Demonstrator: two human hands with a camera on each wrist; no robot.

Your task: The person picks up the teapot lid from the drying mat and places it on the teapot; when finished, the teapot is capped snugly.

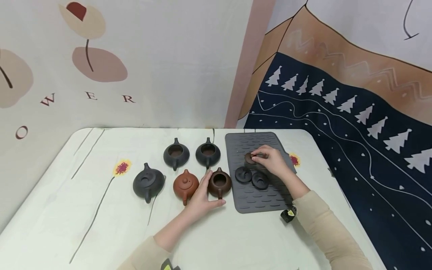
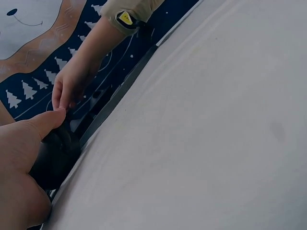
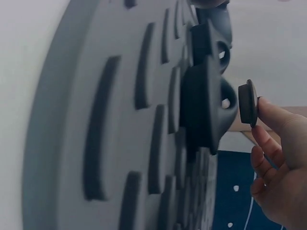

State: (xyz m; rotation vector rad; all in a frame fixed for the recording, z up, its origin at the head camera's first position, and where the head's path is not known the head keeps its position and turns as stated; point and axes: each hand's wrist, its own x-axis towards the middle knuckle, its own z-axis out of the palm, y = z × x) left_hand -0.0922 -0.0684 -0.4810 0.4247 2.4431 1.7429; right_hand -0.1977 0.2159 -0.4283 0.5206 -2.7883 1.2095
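Tan sleeves (image 1: pixel 329 229), left hand (image 1: pixel 201 198) wide beside brown teapot (image 1: pixel 226 188), axis fore-and-aft, right hand (image 1: pixel 271 159) tight on lid (image 1: pixel 248 158).

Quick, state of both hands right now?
Left hand: open, spread beside the lidless brown teapot; no firm grip visible.
Right hand: closed, pinching a small brown lid above the grey mat.

The person wears long beige sleeves; the left sleeve (image 1: pixel 146 255) and the right sleeve (image 1: pixel 325 227) look soft, slightly wrinkled, and end before the bare left hand (image 1: pixel 200 198) and right hand (image 1: pixel 271 160). At each cuff there is a small black device, the left one (image 1: pixel 167 265) and the right one (image 1: pixel 288 214), which carries a bright yellow mark.
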